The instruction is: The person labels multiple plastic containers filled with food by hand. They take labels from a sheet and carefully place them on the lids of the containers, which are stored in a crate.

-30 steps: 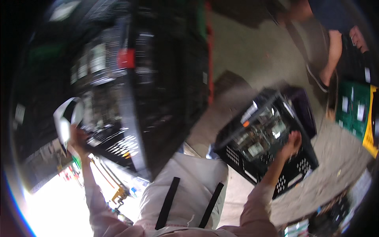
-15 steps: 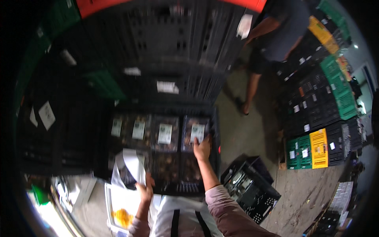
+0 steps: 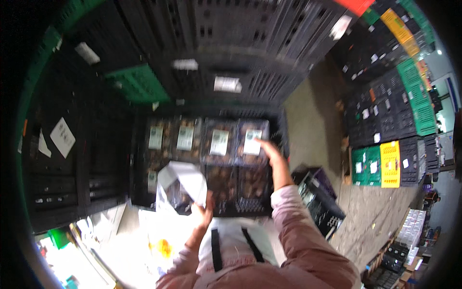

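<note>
A black crate (image 3: pixel 278 115) in front of me holds two rows of clear-lidded packs with brown contents that I cannot make out. White labels lie on the far-row packs and on the near-left one. My right hand (image 3: pixel 273 153) reaches over the far-right pack (image 3: pixel 248 159), fingers stretched out at the edge of its label (image 3: pixel 253 142). Curled white label paper (image 3: pixel 185 176) is gripped in my left hand (image 3: pixel 204 212), above the near row and partly hiding it. Two uncovered near-row packs, the middle one (image 3: pixel 221 185) and the right one (image 3: pixel 253 183), show no label.
Tall stacked black crates (image 3: pixel 250 29) rise behind, with a green crate (image 3: pixel 137 84) among them. More stacks, including a yellow crate (image 3: pixel 390 164), stand at right. A black crate (image 3: pixel 320 200) sits on the floor right of me. Something yellow (image 3: pixel 163 248) lies in a bright area lower left.
My view has shifted, so the crate appears farther up and right. My right hand has moved slightly toward the label's right edge. The person at upper right is out of view.
</note>
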Available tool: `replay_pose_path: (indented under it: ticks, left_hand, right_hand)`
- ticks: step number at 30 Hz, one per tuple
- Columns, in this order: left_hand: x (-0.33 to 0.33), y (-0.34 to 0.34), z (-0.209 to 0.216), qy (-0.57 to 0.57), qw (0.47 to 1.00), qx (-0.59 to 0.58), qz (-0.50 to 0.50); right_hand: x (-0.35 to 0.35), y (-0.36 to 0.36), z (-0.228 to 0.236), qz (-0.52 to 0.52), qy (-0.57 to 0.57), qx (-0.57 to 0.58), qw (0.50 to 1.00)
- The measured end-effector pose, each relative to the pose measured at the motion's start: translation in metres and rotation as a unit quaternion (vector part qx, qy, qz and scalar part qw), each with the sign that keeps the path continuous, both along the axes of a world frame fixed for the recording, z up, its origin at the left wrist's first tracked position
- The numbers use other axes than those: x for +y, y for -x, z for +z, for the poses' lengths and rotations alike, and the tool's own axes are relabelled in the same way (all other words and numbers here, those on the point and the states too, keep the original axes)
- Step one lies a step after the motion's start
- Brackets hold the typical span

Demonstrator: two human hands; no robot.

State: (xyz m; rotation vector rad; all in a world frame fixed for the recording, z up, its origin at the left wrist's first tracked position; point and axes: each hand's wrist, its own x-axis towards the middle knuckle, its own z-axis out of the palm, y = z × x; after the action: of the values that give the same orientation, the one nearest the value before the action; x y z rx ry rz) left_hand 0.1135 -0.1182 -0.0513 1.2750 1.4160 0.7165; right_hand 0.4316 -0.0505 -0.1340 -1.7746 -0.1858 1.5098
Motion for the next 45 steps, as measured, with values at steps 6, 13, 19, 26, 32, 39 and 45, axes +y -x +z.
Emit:
replay_pose_path:
  ticks: [6,13,19,26,32,39,45]
  left_hand:
    - [0.003,0.005,0.008,-0.032,0.999,-0.036,-0.009]
    - [0.004,0.014,-0.025,-0.123,0.991,-0.059,0.015]
    - [0.03,0.034,-0.039,-0.04,0.966,-0.176,0.186]
    - [0.084,0.104,-0.041,-0.225,0.967,0.104,-0.06]
    - [0.125,0.133,-0.028,-0.154,0.982,0.096,0.042]
    - [0.146,0.145,-0.008,-0.271,0.911,0.31,-0.015]
    - [0.139,0.137,-0.01,-0.251,0.923,0.292,0.013]
  right_hand:
    - [-0.003,0.019,-0.014,-0.084,-0.167,-0.061,0.981]
    - [-0.063,0.043,0.114,-0.166,-0.349,0.07,0.92]
    - [-0.243,-0.01,0.128,-0.28,-0.353,0.113,0.886]
    - [-0.497,-0.076,-0.07,-0.401,-0.162,-0.014,0.901]
    - [-0.623,-0.091,-0.221,-0.475,-0.033,-0.001,0.879]
    - [-0.652,-0.094,-0.331,-0.404,0.034,0.075,0.911]
    - [-0.665,-0.096,-0.356,-0.333,0.029,0.162,0.928]
